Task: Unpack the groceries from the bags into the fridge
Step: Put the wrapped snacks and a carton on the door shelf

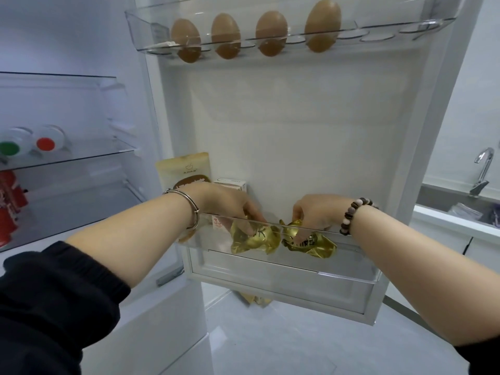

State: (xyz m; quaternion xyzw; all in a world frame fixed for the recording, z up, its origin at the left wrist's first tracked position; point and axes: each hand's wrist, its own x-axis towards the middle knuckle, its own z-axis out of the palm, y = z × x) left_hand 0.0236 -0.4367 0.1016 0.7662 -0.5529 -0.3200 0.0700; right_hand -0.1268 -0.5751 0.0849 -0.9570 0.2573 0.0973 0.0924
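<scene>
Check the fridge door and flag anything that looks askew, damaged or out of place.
Nothing is spilled or broken. The four eggs stand upright in the top door rack. The only untidy items are two crumpled gold packets, which both hands, left hand and right hand, are setting in the lower door bin.

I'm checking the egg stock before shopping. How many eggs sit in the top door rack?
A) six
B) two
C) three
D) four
D: four brown eggs stand in a row in the clear top door rack, with the cups to their right unfilled.
</scene>
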